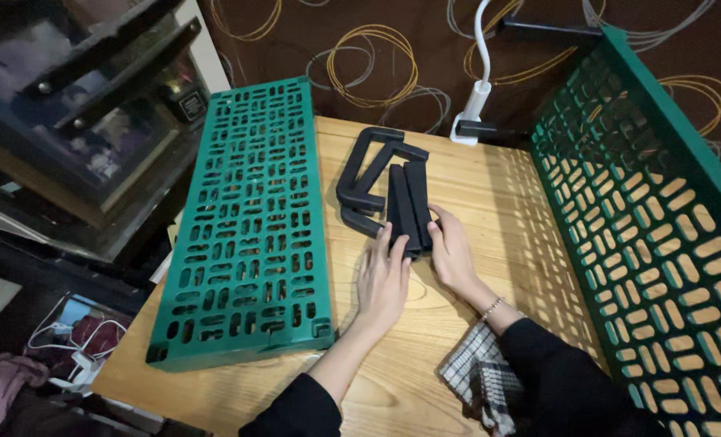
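Green slotted plastic panels (251, 226) flanking black plastic bars (409, 206) on a wooden tabletop (490, 202).
Second green panel (660, 218) upright at right; curved black brackets (364, 182) beside the straight bars mid-table; left hand (383, 283) flat, fingers spread on bar ends; right hand (451, 251) cupped against them; checked cloth (480, 376) at near edge; brown patterned curtain (376, 48) behind.

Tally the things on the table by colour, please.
Green shelf panels: 2 (flat, upright)
Black plastic pieces: about 5, in a pile touched by both hands (left, right)
White clamp: 1
Checked cloth: 1
Total: about 9
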